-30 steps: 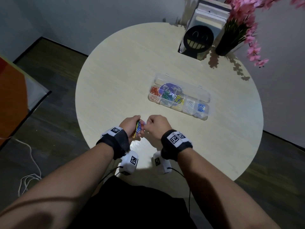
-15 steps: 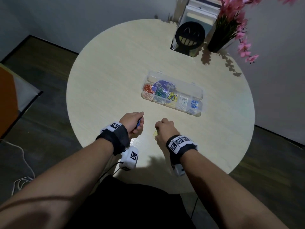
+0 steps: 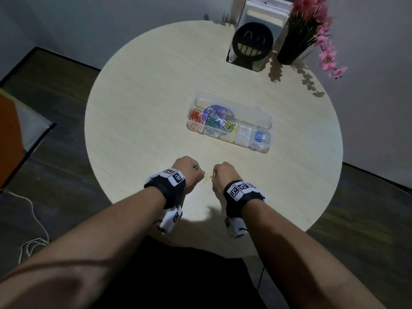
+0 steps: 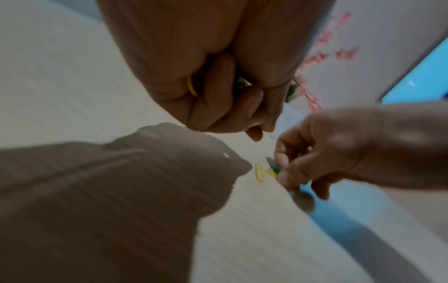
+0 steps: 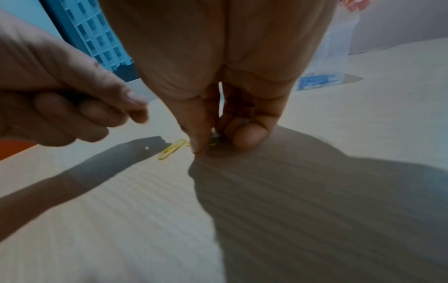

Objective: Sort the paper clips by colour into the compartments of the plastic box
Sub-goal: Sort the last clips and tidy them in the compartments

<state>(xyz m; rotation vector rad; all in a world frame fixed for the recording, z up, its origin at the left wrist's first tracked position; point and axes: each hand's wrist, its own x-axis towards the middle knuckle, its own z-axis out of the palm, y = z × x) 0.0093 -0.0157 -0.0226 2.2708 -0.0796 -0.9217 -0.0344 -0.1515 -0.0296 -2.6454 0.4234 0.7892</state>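
The clear plastic box point(image 3: 266, 121) lies open mid-table; its compartments hold orange, green, yellow, white and blue paper clips from left to right. Near the table's front edge my left hand point(image 3: 196, 172) is a fist round several clips; a green one point(image 3: 195, 167) sticks out on top. The left wrist view shows yellow point(image 4: 192, 88) between those curled fingers point(image 4: 219, 92). Just to the right, my right hand point(image 5: 215, 141) reaches down to the tabletop. Its forefinger and thumb pinch one end of a yellow clip point(image 5: 171, 149) point(image 3: 207, 178) lying there, with a green bit point(image 4: 275, 168) beside it.
The round pale wooden table point(image 3: 138, 112) carries a black smiley-face bookend point(image 3: 253, 44) with books and a dark vase of pink flowers point(image 3: 312, 30) at the back right. Dark floor surrounds the table; a white cable point(image 3: 33, 219) lies at the left.
One second ago both hands met above the table with clips between them. They have drawn apart, and the right hand has come down onto a yellow clip lying on the table.
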